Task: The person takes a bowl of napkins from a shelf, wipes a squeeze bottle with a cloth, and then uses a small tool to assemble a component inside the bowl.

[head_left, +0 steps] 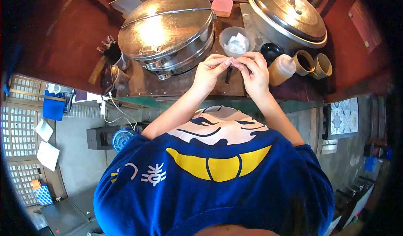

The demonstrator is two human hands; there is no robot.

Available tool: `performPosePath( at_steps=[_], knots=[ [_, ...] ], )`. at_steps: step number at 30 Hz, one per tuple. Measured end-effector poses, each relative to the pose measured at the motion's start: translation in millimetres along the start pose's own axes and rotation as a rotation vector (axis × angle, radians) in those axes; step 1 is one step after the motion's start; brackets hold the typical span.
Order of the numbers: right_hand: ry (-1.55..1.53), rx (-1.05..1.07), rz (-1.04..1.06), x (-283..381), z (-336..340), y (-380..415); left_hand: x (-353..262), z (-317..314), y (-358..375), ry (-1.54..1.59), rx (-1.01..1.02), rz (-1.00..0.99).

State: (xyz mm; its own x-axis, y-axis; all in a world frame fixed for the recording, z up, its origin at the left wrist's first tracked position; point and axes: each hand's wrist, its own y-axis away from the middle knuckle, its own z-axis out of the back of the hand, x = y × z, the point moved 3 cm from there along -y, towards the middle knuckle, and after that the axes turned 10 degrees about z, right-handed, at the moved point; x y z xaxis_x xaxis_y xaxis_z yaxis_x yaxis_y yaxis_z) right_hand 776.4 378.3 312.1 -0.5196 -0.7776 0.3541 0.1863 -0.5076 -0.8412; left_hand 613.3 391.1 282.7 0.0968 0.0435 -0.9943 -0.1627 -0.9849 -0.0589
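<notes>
My left hand (208, 73) and my right hand (255, 73) meet over the counter's front edge. Thumbs and fingertips of both are pinched together on a small pale piece (231, 61), mostly hidden by the fingers; I cannot make out its kind. Just beyond the fingertips stands a translucent plastic bowl (224, 35) holding crumpled white pieces (238, 43) that look like paper or thin plastic. A dark, narrow object (228, 74) lies below the hands. To the right of my right hand is a squeeze bottle (282, 69) with tan contents.
A large round lidded steel chafing dish (168, 26) fills the left side. At the right stands a wide lidded metal pot (289, 15), with a black bowl (272, 51) and two cups (303, 62) in front. A pink container (222, 7) sits at the back.
</notes>
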Motion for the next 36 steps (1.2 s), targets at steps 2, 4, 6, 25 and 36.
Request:
performPosePath(
  at_steps=[2,4,6,25,36],
  knots=[
    [0.022,0.015,0.033,-0.7,-2.0,-2.9,2.2,1.8,0.4,-0.019,-0.002,-0.011],
    [0.077,0.068,0.022,1.9,-3.1,-8.3,6.5,4.1,-0.2,-0.051,-0.005,-0.018],
    [0.101,0.125,0.021,2.9,-4.1,-12.5,4.6,6.1,2.5,-0.206,0.006,-0.009],
    [-0.295,0.238,-0.302,-17.6,-16.8,7.8,-41.0,10.9,-12.8,-0.517,-0.014,0.04],
    [-0.351,0.232,-0.335,-17.8,-9.9,-1.6,-51.7,10.3,-20.3,-0.747,0.043,-0.296]
  ],
)
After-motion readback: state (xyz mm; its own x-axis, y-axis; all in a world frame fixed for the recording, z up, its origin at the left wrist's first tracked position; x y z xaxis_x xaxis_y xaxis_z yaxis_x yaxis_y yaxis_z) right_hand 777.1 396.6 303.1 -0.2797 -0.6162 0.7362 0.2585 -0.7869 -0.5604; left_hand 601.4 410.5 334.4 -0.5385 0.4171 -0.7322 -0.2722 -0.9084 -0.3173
